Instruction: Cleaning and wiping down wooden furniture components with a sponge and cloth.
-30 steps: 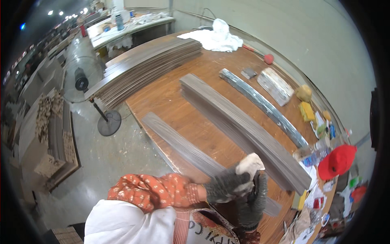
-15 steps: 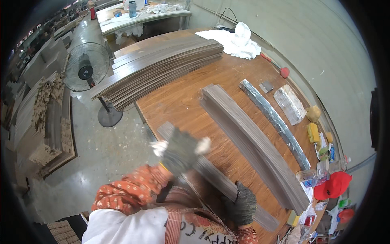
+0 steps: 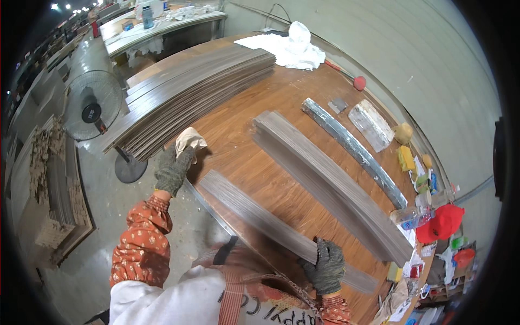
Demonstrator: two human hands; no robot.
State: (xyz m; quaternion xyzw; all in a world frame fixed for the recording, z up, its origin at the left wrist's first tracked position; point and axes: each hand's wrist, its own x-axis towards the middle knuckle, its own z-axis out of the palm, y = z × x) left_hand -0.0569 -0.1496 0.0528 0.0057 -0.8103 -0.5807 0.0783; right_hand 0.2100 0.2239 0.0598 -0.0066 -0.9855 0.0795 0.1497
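Observation:
My left hand [image 3: 174, 169], in a dark grey knit glove, is closed on a crumpled off-white cloth [image 3: 190, 140] at the table's left edge, beyond the far end of a narrow grey wood-grain plank [image 3: 254, 212]. That plank lies slantwise along the near edge of the table. Gloved alike, my right hand [image 3: 328, 266] grips it across its width toward the near right end. A long stack of similar grey planks [image 3: 330, 184] lies parallel to it, farther right.
A larger pile of grey planks [image 3: 200, 92] fills the far left of the brown table [image 3: 227, 146]. A scuffed metal bar [image 3: 355, 151], wrapped block [image 3: 371, 125], yellow sponge [image 3: 405, 158] and red cap [image 3: 440, 223] lie rightward. A standing fan [image 3: 92, 112] is left.
My left hand has swept from above the plank out to the far left with the cloth, uncovering the plank's far end. My right hand stays on the plank. The view has shifted slightly.

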